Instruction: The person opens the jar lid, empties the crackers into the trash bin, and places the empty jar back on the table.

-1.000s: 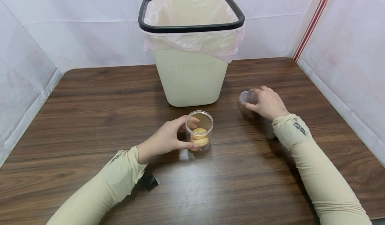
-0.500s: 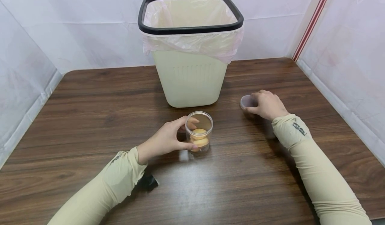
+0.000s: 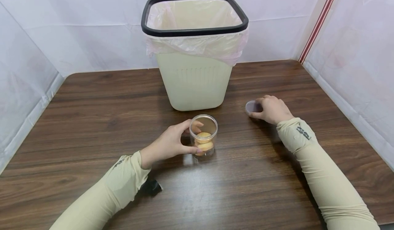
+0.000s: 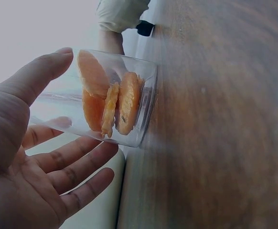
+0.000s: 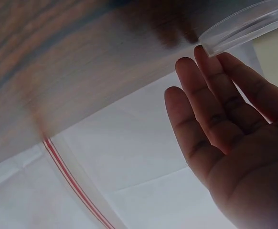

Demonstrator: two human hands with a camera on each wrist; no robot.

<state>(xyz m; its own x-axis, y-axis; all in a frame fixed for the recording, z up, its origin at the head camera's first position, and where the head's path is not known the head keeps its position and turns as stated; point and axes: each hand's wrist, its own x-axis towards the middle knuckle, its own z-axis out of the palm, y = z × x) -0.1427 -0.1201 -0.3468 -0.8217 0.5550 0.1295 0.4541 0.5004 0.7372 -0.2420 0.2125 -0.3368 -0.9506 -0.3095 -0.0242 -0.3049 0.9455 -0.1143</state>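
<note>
A clear jar (image 3: 214, 137) stood upright on the brown table (image 3: 92, 120), just in front of the bin, with several cookies (image 3: 205, 145) lying on one another inside. The left hand (image 3: 167, 143) held it from the side, thumb in front and fingers spread behind, opened about as wide as the jar. Its mouth was uncovered. Off to the right, the right hand (image 3: 272, 109) pinched a round translucent lid (image 3: 251, 107) by the edges between thumb and fingertips, low by the tabletop; whether the lid touched the wood could not be told. The pale bin (image 3: 197, 83) had a black rim (image 3: 195, 31) and a pinkish liner (image 3: 197, 47) folded over its top. A black object (image 3: 151, 187), partly hidden, showed beneath the left sleeve (image 3: 123, 180). White sheeting (image 3: 92, 45) hung behind.
</note>
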